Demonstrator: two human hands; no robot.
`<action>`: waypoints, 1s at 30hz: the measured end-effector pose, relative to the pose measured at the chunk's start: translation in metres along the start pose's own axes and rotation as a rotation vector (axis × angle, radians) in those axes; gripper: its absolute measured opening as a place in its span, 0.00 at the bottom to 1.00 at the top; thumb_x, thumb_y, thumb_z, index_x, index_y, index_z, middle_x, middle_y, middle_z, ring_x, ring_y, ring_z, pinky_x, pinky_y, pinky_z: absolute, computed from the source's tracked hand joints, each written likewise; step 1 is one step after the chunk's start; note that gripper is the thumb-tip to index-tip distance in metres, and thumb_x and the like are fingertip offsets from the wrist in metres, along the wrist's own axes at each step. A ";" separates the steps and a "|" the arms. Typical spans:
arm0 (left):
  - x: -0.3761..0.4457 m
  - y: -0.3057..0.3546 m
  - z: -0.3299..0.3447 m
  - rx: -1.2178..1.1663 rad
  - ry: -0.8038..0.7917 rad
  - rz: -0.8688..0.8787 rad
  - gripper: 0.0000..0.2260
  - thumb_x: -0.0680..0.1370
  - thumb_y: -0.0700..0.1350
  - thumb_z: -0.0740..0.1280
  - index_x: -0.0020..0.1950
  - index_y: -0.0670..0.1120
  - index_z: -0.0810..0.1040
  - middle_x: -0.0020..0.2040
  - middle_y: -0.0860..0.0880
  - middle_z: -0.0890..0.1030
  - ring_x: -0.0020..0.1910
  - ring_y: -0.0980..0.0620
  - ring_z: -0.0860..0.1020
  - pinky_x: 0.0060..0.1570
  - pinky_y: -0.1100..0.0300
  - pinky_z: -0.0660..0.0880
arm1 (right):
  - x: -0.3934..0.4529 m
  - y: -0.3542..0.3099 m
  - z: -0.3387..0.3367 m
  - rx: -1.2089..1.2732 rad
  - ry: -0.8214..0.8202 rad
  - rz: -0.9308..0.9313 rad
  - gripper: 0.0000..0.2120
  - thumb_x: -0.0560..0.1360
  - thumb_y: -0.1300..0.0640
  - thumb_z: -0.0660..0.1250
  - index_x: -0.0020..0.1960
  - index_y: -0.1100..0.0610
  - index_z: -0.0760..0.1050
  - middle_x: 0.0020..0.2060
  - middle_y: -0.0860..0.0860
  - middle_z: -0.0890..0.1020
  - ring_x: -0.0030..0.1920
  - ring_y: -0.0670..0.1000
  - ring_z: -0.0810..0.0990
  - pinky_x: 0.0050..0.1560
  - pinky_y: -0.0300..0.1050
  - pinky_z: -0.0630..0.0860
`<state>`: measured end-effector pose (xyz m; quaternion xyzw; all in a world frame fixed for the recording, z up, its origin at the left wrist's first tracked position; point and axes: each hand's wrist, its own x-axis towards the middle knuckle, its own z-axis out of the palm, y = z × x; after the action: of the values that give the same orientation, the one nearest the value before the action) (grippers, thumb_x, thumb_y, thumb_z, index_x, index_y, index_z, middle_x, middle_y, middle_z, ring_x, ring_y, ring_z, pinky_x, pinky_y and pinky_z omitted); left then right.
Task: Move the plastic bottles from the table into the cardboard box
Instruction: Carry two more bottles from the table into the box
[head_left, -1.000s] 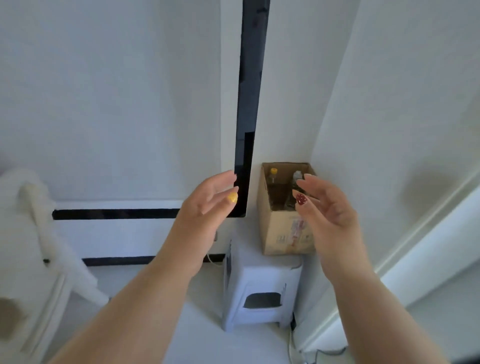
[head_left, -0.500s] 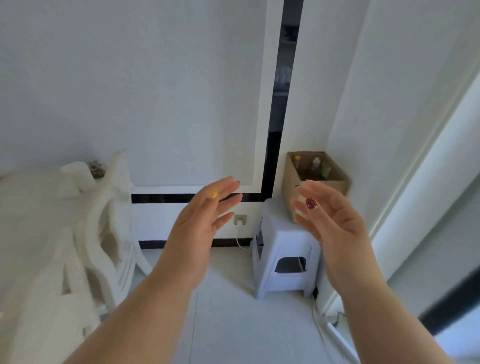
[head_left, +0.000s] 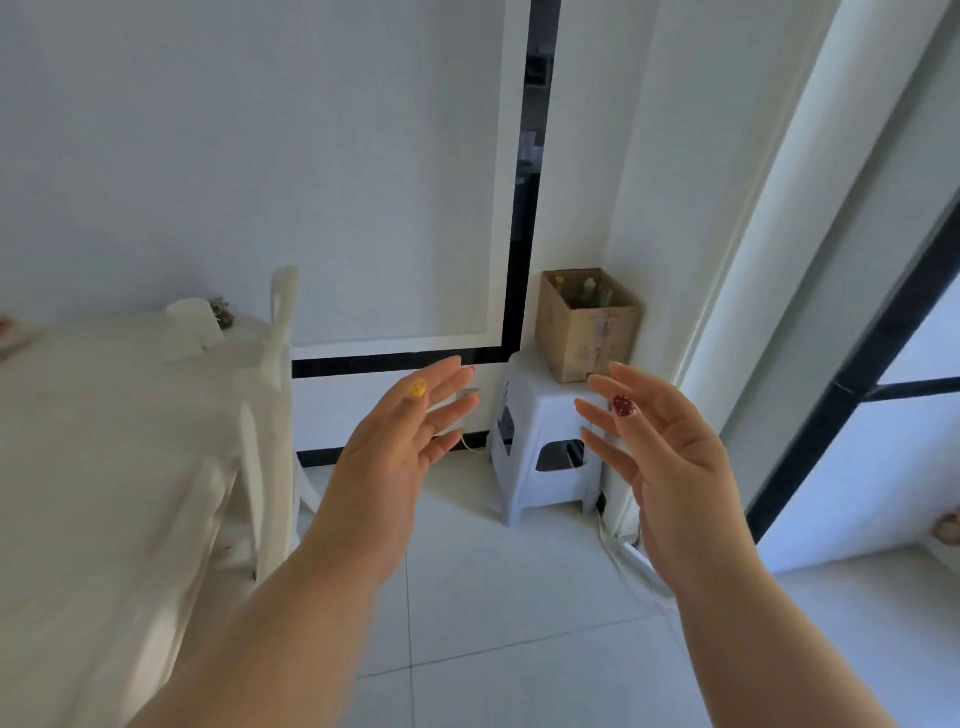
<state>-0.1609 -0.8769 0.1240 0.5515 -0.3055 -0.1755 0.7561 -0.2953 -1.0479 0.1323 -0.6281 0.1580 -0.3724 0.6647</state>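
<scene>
A brown cardboard box (head_left: 597, 343) stands on a white plastic stool (head_left: 540, 415) in the room's corner. Inside it the tops of plastic bottles (head_left: 589, 292) show upright. My left hand (head_left: 400, 452) and my right hand (head_left: 670, 457) are raised in front of me, palms facing each other, fingers spread, holding nothing. Both hands are well short of the box. A white table (head_left: 104, 441) fills the left side; no bottle shows on its visible part.
A white chair (head_left: 270, 395) stands against the table's right edge. A white cable (head_left: 623, 561) runs along the floor by the stool. A wall socket (head_left: 470, 391) sits low on the wall. A dark-framed glass door (head_left: 872, 364) is at the right.
The view has pulled back and swung left: the box and stool look farther away, and the table and chair have come into view. Both hands stay open and empty.
</scene>
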 end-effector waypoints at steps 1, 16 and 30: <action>-0.015 0.006 -0.001 -0.006 -0.003 0.006 0.21 0.79 0.55 0.56 0.68 0.53 0.77 0.66 0.54 0.82 0.66 0.53 0.79 0.67 0.50 0.71 | -0.016 -0.006 0.001 -0.002 0.001 -0.007 0.14 0.81 0.65 0.60 0.64 0.56 0.76 0.58 0.50 0.84 0.57 0.52 0.84 0.63 0.58 0.76; -0.245 0.079 -0.045 -0.051 0.036 0.036 0.21 0.80 0.55 0.56 0.69 0.52 0.77 0.67 0.53 0.82 0.67 0.51 0.79 0.64 0.51 0.70 | -0.246 -0.077 0.042 0.021 -0.024 -0.018 0.20 0.74 0.54 0.66 0.65 0.57 0.76 0.58 0.52 0.84 0.58 0.53 0.83 0.63 0.56 0.76; -0.417 0.168 -0.248 -0.004 0.083 0.078 0.18 0.81 0.54 0.57 0.64 0.55 0.81 0.65 0.52 0.83 0.66 0.50 0.80 0.63 0.50 0.71 | -0.432 -0.079 0.233 0.125 -0.065 -0.050 0.13 0.77 0.58 0.65 0.61 0.52 0.78 0.57 0.50 0.85 0.58 0.53 0.84 0.57 0.47 0.78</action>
<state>-0.3239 -0.3896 0.1187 0.5444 -0.2948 -0.1236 0.7755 -0.4521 -0.5759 0.1339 -0.6009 0.0970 -0.3773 0.6979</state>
